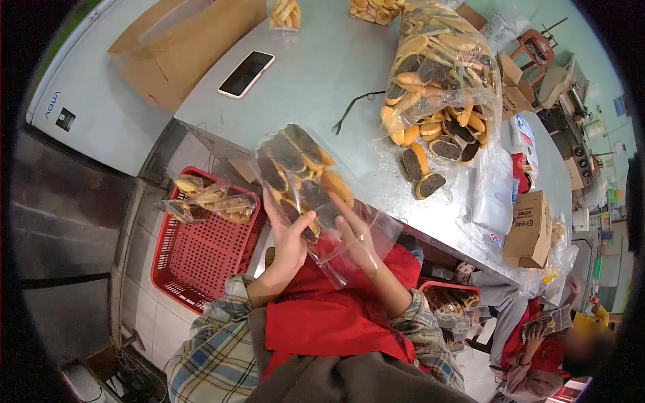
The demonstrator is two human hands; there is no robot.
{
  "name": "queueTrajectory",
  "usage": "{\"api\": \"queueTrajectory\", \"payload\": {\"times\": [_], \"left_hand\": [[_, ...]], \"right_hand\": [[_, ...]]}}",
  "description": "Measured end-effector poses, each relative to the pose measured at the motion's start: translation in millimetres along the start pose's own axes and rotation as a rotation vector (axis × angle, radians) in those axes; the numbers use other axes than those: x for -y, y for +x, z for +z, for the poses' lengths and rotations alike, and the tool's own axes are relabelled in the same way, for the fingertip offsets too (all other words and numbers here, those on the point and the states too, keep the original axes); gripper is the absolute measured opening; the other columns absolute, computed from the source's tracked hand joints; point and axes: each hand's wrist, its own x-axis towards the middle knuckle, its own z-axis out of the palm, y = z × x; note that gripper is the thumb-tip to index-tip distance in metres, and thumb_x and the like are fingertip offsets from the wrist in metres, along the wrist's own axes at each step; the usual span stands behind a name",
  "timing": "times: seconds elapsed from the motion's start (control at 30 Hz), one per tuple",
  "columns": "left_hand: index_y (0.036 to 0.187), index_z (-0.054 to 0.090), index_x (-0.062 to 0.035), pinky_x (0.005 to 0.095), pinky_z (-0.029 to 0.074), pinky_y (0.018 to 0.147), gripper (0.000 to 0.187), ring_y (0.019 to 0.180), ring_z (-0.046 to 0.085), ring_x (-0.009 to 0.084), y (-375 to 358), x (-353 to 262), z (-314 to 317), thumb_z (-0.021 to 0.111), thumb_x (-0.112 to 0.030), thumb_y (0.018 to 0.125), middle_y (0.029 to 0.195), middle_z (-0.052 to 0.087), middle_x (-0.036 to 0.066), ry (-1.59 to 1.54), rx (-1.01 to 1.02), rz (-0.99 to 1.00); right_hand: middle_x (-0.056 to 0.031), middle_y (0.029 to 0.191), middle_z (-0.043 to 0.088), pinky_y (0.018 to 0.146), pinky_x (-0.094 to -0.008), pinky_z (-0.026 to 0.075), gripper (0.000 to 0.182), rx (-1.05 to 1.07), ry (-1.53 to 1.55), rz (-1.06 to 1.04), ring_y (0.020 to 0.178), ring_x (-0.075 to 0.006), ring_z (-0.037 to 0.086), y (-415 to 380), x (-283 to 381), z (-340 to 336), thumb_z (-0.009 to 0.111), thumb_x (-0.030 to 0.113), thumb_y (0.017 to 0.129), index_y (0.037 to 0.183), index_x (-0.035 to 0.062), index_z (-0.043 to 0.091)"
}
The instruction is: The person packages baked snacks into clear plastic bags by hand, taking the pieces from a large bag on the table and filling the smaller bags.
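On the floor at the left, small filled bags are held at the far end of a red basket. Above it, a phone is laid on the metal table. Further right, a clear bag is seen, packed with golden-edged, dark-faced bread pieces, its lower film loose and crumpled. Its left side is clamped by the part-open left hand, thumb in front. Its right side is touched by the right hand, fingers extended over the film; its thumb cannot be made out. The hands are kept slightly apart, the bread mostly above them. At the right, a large bag is filled with similar pieces.
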Motion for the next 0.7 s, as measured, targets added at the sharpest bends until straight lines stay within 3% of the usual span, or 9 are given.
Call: {"api": "queueTrajectory", "payload": {"times": [0.1, 0.27, 0.37, 0.7], "left_hand": [[0.141, -0.001, -0.0088, 0.0339, 0.027, 0.102, 0.09, 0.128, 0.024, 0.0235, -3.9, -13.3, 6.4, 0.057, 0.009, 0.074, 0.142, 0.016, 0.014, 0.056, -0.006, -0.058], [0.141, -0.003, -0.0075, 0.0319, 0.034, 0.097, 0.087, 0.122, 0.034, 0.0236, 3.1, -36.9, 0.2, 0.059, -0.002, 0.08, 0.137, 0.024, 0.016, 0.127, 0.05, -0.197], [0.14, -0.003, -0.007, 0.0322, 0.036, 0.096, 0.09, 0.119, 0.037, 0.0235, 2.7, -42.3, 3.5, 0.061, 0.0, 0.077, 0.135, 0.027, 0.016, 0.238, 0.062, -0.168], [0.141, 0.002, -0.0151, 0.0328, 0.035, 0.095, 0.087, 0.119, 0.035, 0.0218, -8.8, -43.6, 7.9, 0.059, 0.002, 0.077, 0.135, 0.027, 0.011, 0.209, -0.003, -0.147]], "right_hand": [[-0.0074, 0.131, 0.041, 0.089, -0.0237, 0.037, 0.047, 0.066, 0.071, -0.145, 0.103, -0.0121, 0.046, 2.9, -6.9, 5.2, 0.04, 0.019, 0.094, 0.136, 0.0011, 0.028], [-0.0116, 0.139, 0.032, 0.104, -0.0303, 0.024, 0.047, 0.231, 0.105, -0.084, 0.129, -0.0197, 0.028, -8.8, 15.1, 12.7, 0.04, 0.019, 0.094, 0.136, 0.0018, 0.028], [-0.0113, 0.138, 0.034, 0.102, -0.0304, 0.029, 0.048, 0.248, -0.091, -0.221, 0.127, -0.0191, 0.032, -3.7, 11.6, 14.2, 0.042, 0.018, 0.093, 0.136, 0.0015, 0.028], [-0.0181, 0.138, 0.033, 0.104, -0.0322, 0.026, 0.051, 0.386, -0.115, -0.265, 0.128, -0.0247, 0.031, -1.9, 15.1, 17.9, 0.045, 0.018, 0.092, 0.136, -0.0012, 0.025]]}}
